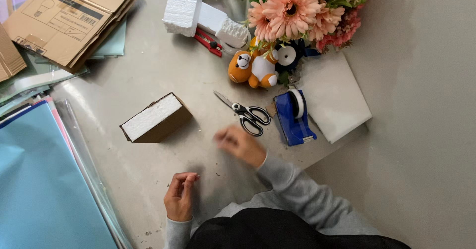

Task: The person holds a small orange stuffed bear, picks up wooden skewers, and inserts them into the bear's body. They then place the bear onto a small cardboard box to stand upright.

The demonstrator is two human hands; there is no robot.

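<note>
Grey, dull-shining surface point(148, 70), seen from the head view only.

Right hand point(241, 145): motion-blurred, low over the surface just below the scissors point(248, 115). Fingers look loosely curled; cannot tell whether they pinch anything. Not touching the scissors, but near them.

Left hand point(179, 195): resting near the body, fingers bent inward, tips together on the surface. Holds nothing that shows.

Scissors: black handles, steel blades shut, tips pointing up-left, handles toward the right hand. Judged stiff, moderately light, sharp at the point; best taken by the handle loops, which lie closest to the right hand and well apart from the left.

Around them:
- Blue tape dispenser point(293, 117) just right of the scissors, touching a white slab point(334, 98).
- Brown box point(156, 118) with a white foam face, left of the scissors, above the left hand. Judged light, rigid, foam crumbly; grip by the cardboard sides.
- Orange-and-white plush toy point(254, 66) above the scissors, under a bunch of pink flowers point(302, 11).
- Foam blocks point(184, 6) and a red cutter point(208, 42) at the top.
- Flattened cardboard point(69, 21) top left; blue sheets point(44, 189) stacked at the left edge.
</note>
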